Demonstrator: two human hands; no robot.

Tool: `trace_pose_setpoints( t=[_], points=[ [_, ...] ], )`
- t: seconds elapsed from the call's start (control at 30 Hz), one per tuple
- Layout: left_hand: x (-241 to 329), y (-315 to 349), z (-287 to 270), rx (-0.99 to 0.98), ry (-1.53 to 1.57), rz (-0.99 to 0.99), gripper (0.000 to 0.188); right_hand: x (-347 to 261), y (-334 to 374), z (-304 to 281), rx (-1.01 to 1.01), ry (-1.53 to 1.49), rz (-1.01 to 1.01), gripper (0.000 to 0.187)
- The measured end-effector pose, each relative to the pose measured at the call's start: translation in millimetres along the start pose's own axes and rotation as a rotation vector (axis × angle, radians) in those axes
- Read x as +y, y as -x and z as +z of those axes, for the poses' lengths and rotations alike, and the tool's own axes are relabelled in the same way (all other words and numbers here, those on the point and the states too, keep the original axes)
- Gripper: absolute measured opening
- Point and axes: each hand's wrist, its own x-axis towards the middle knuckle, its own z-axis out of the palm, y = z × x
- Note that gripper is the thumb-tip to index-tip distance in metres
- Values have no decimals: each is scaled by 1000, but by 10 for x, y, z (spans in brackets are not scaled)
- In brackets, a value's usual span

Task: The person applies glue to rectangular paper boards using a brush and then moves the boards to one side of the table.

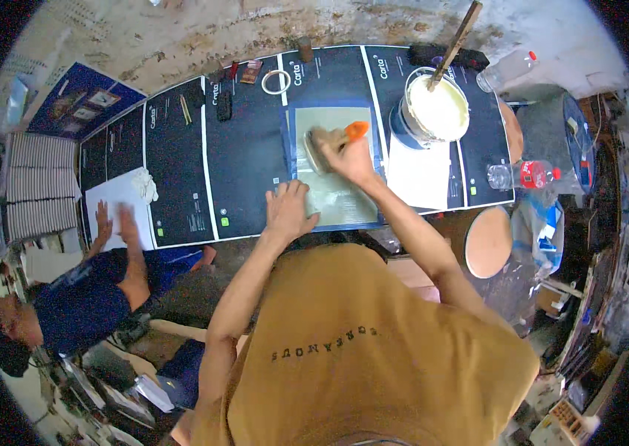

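Note:
A pale grey-green sheet (340, 189) with a blue border lies on the dark table in front of me. My right hand (344, 154) is closed around a wide, flat brush (319, 152), blurred by motion; its orange handle end sticks out past my fingers. The brush head is over the upper left of the sheet, and I cannot tell whether its bristles touch. My left hand (289, 208) lies flat with spread fingers at the sheet's lower left edge, holding nothing.
Right of the sheet, a bucket (437, 111) of cream paste holds a wooden stick (457, 46) and stands by white paper (418, 178). Plastic bottles (530, 175) lie farther right. A tape ring (276, 82) is at the back. At left, a co-worker's hands (117, 223) are over white paper.

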Motion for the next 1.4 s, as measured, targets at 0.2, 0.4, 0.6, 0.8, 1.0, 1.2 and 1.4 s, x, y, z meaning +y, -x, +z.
trace_pose_setpoints(
  t=[0.2, 0.4, 0.6, 0.8, 1.0, 1.2, 1.4],
  points=[
    [-105, 7, 48, -46, 2, 16, 63, 158, 244, -868, 223, 236, 105, 30],
    [-99, 25, 0, -36, 6, 46, 64, 420, 650, -457, 253, 83, 186, 31],
    [-230, 95, 155, 63, 88, 53, 66, 44, 431, -751, 595, 91, 110, 31],
    [-198, 133, 100, 6, 81, 7, 69, -398, 391, 326, 295, 59, 67, 22],
    [-185, 137, 103, -4, 90, -34, 71, 523, 767, -1025, 454, 213, 64, 24],
    [118, 115, 77, 21, 45, -60, 65, 66, 160, -1706, 400, -106, 149, 32],
    [613, 295, 253, 55, 83, -61, 40, 336, -839, -1023, -550, 238, -358, 20]
  ],
)
